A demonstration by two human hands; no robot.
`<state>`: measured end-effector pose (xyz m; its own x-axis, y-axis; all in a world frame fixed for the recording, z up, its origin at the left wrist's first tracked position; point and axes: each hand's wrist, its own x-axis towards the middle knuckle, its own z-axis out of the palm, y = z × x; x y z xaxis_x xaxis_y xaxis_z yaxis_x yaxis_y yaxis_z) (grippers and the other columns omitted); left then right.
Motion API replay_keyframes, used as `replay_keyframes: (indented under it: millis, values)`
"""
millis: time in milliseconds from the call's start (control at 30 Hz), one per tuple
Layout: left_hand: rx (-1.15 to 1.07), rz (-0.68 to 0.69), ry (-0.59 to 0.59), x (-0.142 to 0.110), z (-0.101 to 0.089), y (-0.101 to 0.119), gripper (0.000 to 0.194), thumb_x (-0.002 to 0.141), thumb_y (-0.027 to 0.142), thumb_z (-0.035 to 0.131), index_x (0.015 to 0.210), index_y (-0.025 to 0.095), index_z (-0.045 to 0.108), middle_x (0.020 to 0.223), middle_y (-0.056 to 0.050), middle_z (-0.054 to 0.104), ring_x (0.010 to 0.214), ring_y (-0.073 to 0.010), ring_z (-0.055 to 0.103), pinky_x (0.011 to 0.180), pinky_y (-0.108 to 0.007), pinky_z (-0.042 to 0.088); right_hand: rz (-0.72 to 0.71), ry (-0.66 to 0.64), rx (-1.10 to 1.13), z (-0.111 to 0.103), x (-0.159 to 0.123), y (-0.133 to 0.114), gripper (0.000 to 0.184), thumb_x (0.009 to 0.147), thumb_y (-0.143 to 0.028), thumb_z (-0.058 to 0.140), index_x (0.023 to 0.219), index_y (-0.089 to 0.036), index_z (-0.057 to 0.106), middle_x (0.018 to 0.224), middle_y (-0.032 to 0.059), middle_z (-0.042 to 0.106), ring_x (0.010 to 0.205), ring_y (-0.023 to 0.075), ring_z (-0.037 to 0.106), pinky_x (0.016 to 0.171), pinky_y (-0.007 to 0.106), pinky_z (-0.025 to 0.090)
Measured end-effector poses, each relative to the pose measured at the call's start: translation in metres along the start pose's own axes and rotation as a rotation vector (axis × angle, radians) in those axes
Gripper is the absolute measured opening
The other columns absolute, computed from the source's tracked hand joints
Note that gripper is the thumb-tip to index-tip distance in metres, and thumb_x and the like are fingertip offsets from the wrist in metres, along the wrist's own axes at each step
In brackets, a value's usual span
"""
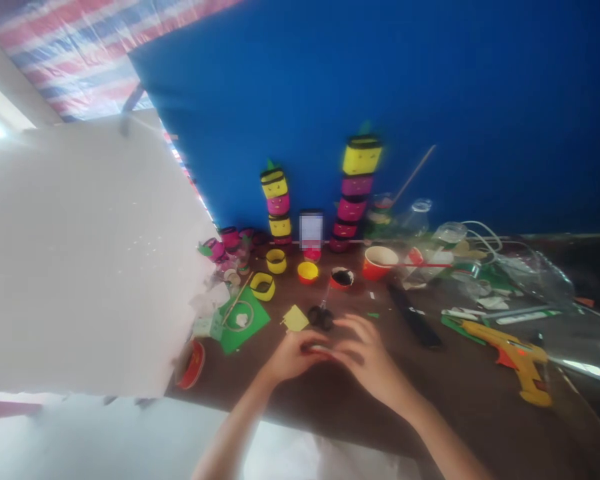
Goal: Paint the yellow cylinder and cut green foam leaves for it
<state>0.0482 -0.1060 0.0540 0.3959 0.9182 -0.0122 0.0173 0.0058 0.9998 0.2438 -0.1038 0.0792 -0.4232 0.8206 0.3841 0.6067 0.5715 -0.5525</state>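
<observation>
My left hand (294, 355) and my right hand (373, 359) meet over the near part of the brown table. A small pale piece (320, 348) is pinched between their fingertips, too blurred to name. The left fingers are curled in, while some upper fingers of the right hand are raised and spread. Just beyond the hands lie black-handled scissors (321, 316) and a yellow paper piece (296, 319). Farther back sit a yellow cup (308, 272), a small cup with a dark inside (341, 278) and two yellow rings with dark edges (263, 287).
A yellow glue gun (517, 353) lies at right, near a dark strip (414, 317) and clear plastic bottles (540, 273). A red-and-white paper cup (380, 261) and two yellow-and-magenta stacked figures (351, 210) stand behind. Green sheet (250, 327) and red tub (193, 365) at left.
</observation>
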Motion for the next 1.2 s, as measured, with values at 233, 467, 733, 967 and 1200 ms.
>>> replay_keyframes:
  millis: [233, 467, 733, 967, 1200]
  values:
    - [0.068, -0.132, -0.066, -0.001, -0.002, 0.007, 0.043, 0.068, 0.026, 0.073, 0.108, 0.015, 0.063, 0.093, -0.007, 0.068, 0.081, -0.0187, 0.064, 0.075, -0.029, 0.050, 0.113, -0.093, 0.066, 0.008, -0.005, 0.006, 0.016, 0.084, -0.030, 0.056, 0.083, -0.027, 0.071, 0.122, 0.0076, 0.057, 0.122, 0.0298, 0.041, 0.098, 0.056, 0.037]
    - [-0.065, -0.211, -0.128, -0.002, -0.003, -0.002, 0.048, 0.066, 0.024, 0.074, 0.111, 0.014, 0.061, 0.093, -0.009, 0.067, 0.083, -0.0193, 0.064, 0.074, -0.029, 0.050, 0.361, -0.125, 0.353, 0.007, -0.006, 0.006, 0.017, 0.073, -0.032, 0.066, 0.058, -0.025, 0.068, 0.108, 0.0084, 0.063, 0.116, 0.0290, 0.047, 0.102, 0.052, 0.033]
    - [-0.207, -0.221, -0.166, 0.000, -0.010, -0.008, 0.053, 0.062, 0.025, 0.078, 0.111, 0.015, 0.060, 0.091, -0.008, 0.067, 0.088, -0.0188, 0.063, 0.075, -0.028, 0.049, 0.518, -0.185, 0.530, 0.002, -0.002, 0.005, 0.022, 0.071, -0.040, 0.065, 0.061, -0.023, 0.074, 0.117, 0.0088, 0.063, 0.108, 0.0288, 0.057, 0.096, 0.043, 0.039]
    - [-0.168, -0.216, -0.137, -0.001, -0.013, -0.010, 0.048, 0.063, 0.021, 0.077, 0.107, 0.015, 0.061, 0.091, -0.007, 0.067, 0.085, -0.0164, 0.062, 0.074, -0.026, 0.048, 0.563, -0.135, 0.547, 0.007, -0.004, 0.014, 0.034, 0.072, -0.050, 0.062, 0.071, -0.020, 0.076, 0.110, 0.0126, 0.064, 0.100, 0.0286, 0.061, 0.086, 0.039, 0.046]
    - [-0.189, -0.228, -0.156, -0.003, -0.011, -0.013, 0.046, 0.063, 0.022, 0.077, 0.104, 0.013, 0.060, 0.091, -0.008, 0.067, 0.084, -0.0166, 0.062, 0.074, -0.027, 0.048, 0.523, -0.085, 0.472, 0.009, -0.003, 0.010, 0.023, 0.073, -0.039, 0.063, 0.063, -0.020, 0.072, 0.106, 0.0113, 0.065, 0.099, 0.0275, 0.061, 0.087, 0.041, 0.044]
